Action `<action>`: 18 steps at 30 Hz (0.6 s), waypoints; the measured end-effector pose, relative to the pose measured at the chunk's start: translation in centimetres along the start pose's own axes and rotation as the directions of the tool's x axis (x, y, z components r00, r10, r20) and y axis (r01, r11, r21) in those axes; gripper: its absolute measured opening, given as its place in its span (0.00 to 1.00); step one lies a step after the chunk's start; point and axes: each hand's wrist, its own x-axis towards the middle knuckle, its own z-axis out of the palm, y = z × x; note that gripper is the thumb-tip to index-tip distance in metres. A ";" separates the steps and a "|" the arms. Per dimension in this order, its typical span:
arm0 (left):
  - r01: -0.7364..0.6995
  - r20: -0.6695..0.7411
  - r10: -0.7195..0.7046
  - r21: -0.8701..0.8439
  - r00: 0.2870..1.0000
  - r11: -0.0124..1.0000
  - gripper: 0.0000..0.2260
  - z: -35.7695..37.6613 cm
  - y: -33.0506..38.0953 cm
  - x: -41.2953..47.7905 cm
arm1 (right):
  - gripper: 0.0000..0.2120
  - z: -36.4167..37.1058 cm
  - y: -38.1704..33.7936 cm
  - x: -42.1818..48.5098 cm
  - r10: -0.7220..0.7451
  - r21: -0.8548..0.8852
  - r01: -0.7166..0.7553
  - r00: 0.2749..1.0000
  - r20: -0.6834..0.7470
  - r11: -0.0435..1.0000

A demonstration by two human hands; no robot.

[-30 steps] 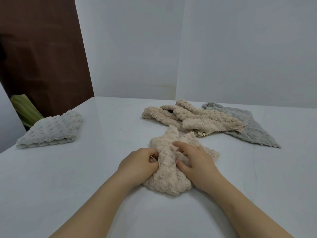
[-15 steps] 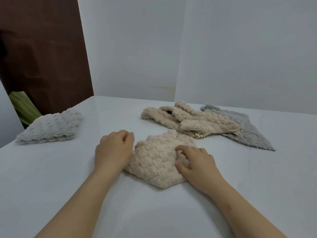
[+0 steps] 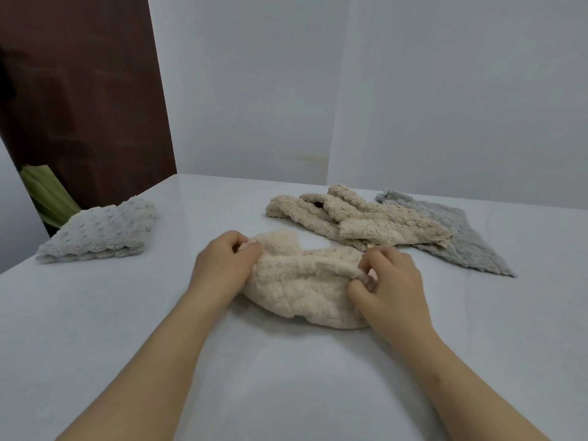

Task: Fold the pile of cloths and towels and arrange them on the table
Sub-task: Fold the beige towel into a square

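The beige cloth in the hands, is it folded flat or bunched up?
Bunched up, not flat: the beige cloth humps off the table, its upper edge rolled over and pinched by the left hand and right hand.

Soft, even light with a cool bluish cast fills the scene. Faint, diffuse shadows lie on the desk [image 3: 95,329] under the beige cloth [image 3: 302,297] and the forearms [image 3: 165,361]. Wide-angle distortion tilts the lines of the wall [image 3: 254,90] near the edges. Detail is slightly soft throughout, fabric texture a little smeared.

Beige bobbled cloth [image 3: 305,291], grey towel [image 3: 458,237], pale grey dotted towel [image 3: 105,230], white table [image 3: 95,313].
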 end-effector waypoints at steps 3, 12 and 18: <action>-0.053 -0.026 0.062 0.264 0.998 0.963 0.03 -1.1 -0.4 -0.1 | 0.02 -1.1 -0.1 -0.1 0.012 0.225 -0.046 0.989 0.150 0.973; -0.039 0.212 -0.021 0.273 0.977 0.961 0.12 -2.0 -0.5 -0.3 | 0.19 -2.1 -0.6 -0.2 0.087 0.555 -0.323 0.909 0.408 0.767; -0.252 0.291 0.155 0.334 0.944 0.908 0.11 0.9 -0.4 -0.8 | 0.13 -1.0 -0.1 0.0 0.062 -0.069 -0.029 0.838 0.542 0.997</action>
